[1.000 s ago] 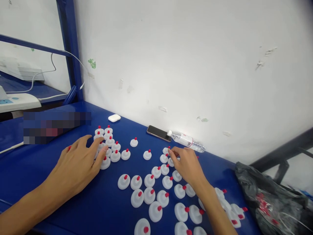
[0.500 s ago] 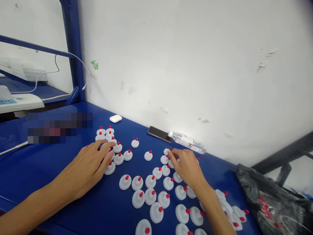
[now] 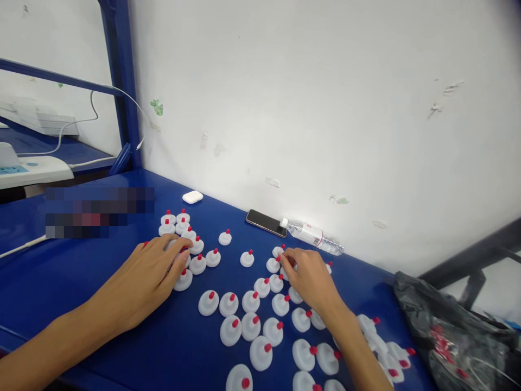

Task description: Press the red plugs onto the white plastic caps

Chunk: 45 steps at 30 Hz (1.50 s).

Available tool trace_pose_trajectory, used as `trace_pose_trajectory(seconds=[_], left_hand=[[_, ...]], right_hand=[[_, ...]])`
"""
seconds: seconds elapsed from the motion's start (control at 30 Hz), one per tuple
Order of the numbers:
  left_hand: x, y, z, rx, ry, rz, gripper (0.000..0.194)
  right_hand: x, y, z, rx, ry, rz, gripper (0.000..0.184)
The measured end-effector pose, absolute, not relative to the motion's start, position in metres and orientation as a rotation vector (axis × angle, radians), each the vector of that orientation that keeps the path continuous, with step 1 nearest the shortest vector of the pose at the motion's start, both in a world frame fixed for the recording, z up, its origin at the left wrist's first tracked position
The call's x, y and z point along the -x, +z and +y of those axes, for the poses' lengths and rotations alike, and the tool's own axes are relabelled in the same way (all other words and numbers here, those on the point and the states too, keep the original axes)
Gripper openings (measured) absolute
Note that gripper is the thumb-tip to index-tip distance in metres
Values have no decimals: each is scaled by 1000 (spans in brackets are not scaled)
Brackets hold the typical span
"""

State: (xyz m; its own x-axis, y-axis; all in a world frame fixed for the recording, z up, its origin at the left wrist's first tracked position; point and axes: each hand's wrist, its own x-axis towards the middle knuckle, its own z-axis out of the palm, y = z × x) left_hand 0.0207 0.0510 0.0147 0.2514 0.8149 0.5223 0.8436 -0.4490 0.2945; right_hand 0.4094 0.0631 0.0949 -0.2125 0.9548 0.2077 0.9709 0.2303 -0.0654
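Observation:
Many round white plastic nozzle caps with small red tips (image 3: pixel 261 353) stand over the blue table (image 3: pixel 171 347). At the left cluster, my left hand (image 3: pixel 152 277) lies over several caps, thumb and index finger closed about a red tip; the caps beneath the palm are hidden. A cap (image 3: pixel 197 245) stands just right of its fingertips. Farther right, my right hand (image 3: pixel 311 274) has thumb and index finger pinched at the red tip of a cap (image 3: pixel 273 265). Its other fingers are curled, and hand and forearm hide some caps.
Along the wall lie a phone (image 3: pixel 266 223), a clear plastic bottle (image 3: pixel 311 234) and a white earbud case (image 3: pixel 192 197). A black plastic bag (image 3: pixel 423 304) is at the right edge. A white power strip (image 3: pixel 36 171) is at the left, beside the blue frame post (image 3: pixel 126 81).
My left fingers have shifted slightly, and a cap beside them has moved a little to the right. My right hand has barely moved.

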Motion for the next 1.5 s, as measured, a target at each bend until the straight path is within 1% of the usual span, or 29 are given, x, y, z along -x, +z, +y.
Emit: trace_pose_trajectory(seconds=[0.33,0.53,0.73,0.9,1.17,1.5], left_hand=[[-17,12,54,2465,-899,-1625,55],[-19,14,53,2446,-907,-1644,59],[-25,18,46,2412,-915,-1659,59],[-20,12,51,2433,-905,-1627,62],[-14,5,57,2437,-897,-1618,61],[-15,5,57,2438,-861,-1625,63]], right_hand=[[-408,96,63,1853,-107,-2313,22],[-406,97,62,1865,-107,-2318,23],[-407,95,63,1865,-120,-2317,24],[-409,94,63,1848,-126,-2326,26],[-406,98,63,1872,-134,-2332,23],[-412,88,65,1754,-153,-2283,26]])
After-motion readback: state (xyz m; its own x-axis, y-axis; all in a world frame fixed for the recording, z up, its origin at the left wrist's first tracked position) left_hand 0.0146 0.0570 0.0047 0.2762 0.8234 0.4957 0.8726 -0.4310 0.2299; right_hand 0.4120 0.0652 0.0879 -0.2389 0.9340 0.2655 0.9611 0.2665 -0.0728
